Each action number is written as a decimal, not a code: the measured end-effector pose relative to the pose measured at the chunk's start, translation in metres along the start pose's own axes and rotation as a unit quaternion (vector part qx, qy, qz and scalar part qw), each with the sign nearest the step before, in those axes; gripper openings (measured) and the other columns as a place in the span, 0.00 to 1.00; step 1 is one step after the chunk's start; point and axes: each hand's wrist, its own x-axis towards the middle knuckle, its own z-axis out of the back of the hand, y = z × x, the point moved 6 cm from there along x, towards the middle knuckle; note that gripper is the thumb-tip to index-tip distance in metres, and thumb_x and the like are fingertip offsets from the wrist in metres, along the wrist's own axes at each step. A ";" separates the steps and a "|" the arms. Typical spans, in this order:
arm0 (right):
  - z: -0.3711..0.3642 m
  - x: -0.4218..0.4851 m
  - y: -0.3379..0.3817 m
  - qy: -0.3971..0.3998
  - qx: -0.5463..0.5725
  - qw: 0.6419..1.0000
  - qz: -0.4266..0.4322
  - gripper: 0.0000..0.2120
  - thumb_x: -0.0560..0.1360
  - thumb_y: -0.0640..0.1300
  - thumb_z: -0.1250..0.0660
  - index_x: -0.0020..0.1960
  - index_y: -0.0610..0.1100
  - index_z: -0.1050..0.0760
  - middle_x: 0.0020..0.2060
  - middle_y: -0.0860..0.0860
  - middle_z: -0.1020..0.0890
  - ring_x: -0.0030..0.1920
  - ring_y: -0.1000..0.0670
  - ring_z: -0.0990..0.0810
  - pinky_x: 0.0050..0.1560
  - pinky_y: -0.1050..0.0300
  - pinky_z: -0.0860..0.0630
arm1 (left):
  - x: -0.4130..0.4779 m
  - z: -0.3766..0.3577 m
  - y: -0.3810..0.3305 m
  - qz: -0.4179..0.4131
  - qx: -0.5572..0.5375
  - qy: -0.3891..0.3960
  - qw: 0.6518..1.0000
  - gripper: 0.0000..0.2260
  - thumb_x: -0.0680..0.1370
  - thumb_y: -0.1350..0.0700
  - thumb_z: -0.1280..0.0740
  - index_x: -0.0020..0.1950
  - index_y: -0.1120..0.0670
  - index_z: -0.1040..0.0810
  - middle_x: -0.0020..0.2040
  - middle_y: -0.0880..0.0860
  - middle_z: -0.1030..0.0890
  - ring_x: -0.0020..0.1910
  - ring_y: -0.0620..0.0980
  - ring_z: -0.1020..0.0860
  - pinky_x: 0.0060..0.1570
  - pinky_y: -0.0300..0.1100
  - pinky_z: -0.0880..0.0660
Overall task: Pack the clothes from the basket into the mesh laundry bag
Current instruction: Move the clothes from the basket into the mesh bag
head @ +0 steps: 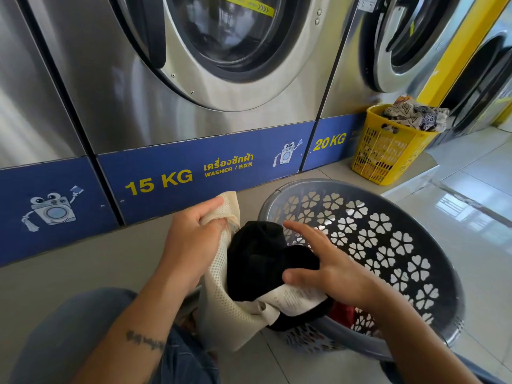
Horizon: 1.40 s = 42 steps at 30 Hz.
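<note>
My left hand [191, 239] grips the upper edge of a cream mesh laundry bag [221, 309] and holds its mouth apart. A black garment [260, 256] with a white care label sits half inside that mouth. My right hand [327, 267] rests on the garment, thumb under it and fingers spread over its top. Just to the right, a grey round basket [432, 245] with flower-shaped holes tilts toward me. Something red [342, 314] shows at the bottom of the basket, under my right wrist.
Steel washers marked 15 KG [159, 181] and 20 KG [329, 141] stand right behind the bag. A yellow basket [388, 151] full of patterned cloth stands at the back right. Glossy floor tiles [471, 217] stretch to the right. My knee in jeans [83, 328] is at bottom left.
</note>
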 end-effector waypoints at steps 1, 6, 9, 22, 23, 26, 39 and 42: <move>-0.005 -0.001 -0.007 0.038 0.060 0.997 -0.019 0.45 0.63 0.58 0.22 0.76 0.67 0.39 0.70 0.60 0.30 0.68 0.56 0.27 0.68 0.54 0.28 | 0.000 0.000 0.000 0.001 0.002 0.000 1.000 0.18 0.76 0.60 0.33 0.65 0.46 0.21 0.63 0.41 0.23 0.63 0.40 0.28 0.63 0.38 0.34; -0.027 0.005 -0.020 -0.019 -0.006 1.000 0.018 0.34 0.64 0.50 0.25 0.68 0.62 0.29 0.52 0.58 0.18 0.51 0.58 0.19 0.51 0.58 0.21 | -0.001 -0.004 0.001 -0.001 0.003 0.007 1.000 0.18 0.76 0.60 0.33 0.65 0.46 0.21 0.64 0.41 0.24 0.64 0.40 0.28 0.65 0.38 0.35; -0.027 0.007 -0.015 -0.061 -0.038 0.997 0.041 0.25 0.65 0.45 0.28 0.61 0.58 0.25 0.44 0.58 0.18 0.44 0.59 0.20 0.42 0.65 0.27 | -0.002 -0.006 0.000 -0.006 0.007 0.011 1.000 0.19 0.76 0.60 0.33 0.66 0.47 0.22 0.65 0.41 0.24 0.64 0.39 0.29 0.65 0.39 0.35; -0.068 -0.004 0.057 -0.102 -0.330 0.914 0.210 0.22 0.63 0.47 0.35 0.58 0.50 0.23 0.48 0.53 0.26 0.49 0.48 0.27 0.49 0.49 0.25 | -0.004 -0.008 -0.008 -0.044 0.005 0.005 0.999 0.17 0.75 0.59 0.33 0.63 0.46 0.20 0.61 0.39 0.21 0.58 0.32 0.26 0.56 0.25 0.35; -0.080 0.000 0.052 -0.070 -0.388 0.895 0.209 0.19 0.65 0.50 0.35 0.56 0.51 0.23 0.49 0.53 0.26 0.50 0.47 0.28 0.51 0.47 0.27 | -0.005 -0.007 -0.009 -0.048 0.001 0.008 0.999 0.17 0.75 0.60 0.33 0.62 0.46 0.20 0.59 0.38 0.21 0.56 0.30 0.26 0.53 0.21 0.35; -0.093 0.009 0.037 -0.015 -0.465 0.864 0.189 0.20 0.67 0.57 0.33 0.56 0.51 0.23 0.53 0.51 0.26 0.55 0.45 0.30 0.59 0.44 0.31 | -0.006 -0.006 -0.009 -0.053 0.002 0.016 0.998 0.18 0.76 0.61 0.34 0.63 0.46 0.20 0.60 0.38 0.22 0.57 0.30 0.27 0.51 0.20 0.35; -0.040 0.005 -0.035 0.021 0.141 0.985 -0.099 0.24 0.67 0.50 0.22 0.62 0.52 0.23 0.53 0.50 0.14 0.52 0.50 0.14 0.59 0.46 0.19 | -0.005 -0.019 0.002 -0.050 0.065 0.070 0.994 0.24 0.73 0.63 0.37 0.68 0.46 0.24 0.67 0.43 0.25 0.68 0.41 0.30 0.62 0.33 0.38; -0.045 0.003 -0.022 -0.062 -0.101 0.992 -0.051 0.21 0.64 0.59 0.30 0.52 0.53 0.31 0.47 0.53 0.20 0.47 0.49 0.19 0.50 0.44 0.19 | -0.007 -0.025 0.003 -0.050 0.070 0.091 0.992 0.26 0.72 0.64 0.38 0.69 0.47 0.25 0.68 0.43 0.25 0.68 0.41 0.30 0.62 0.33 0.38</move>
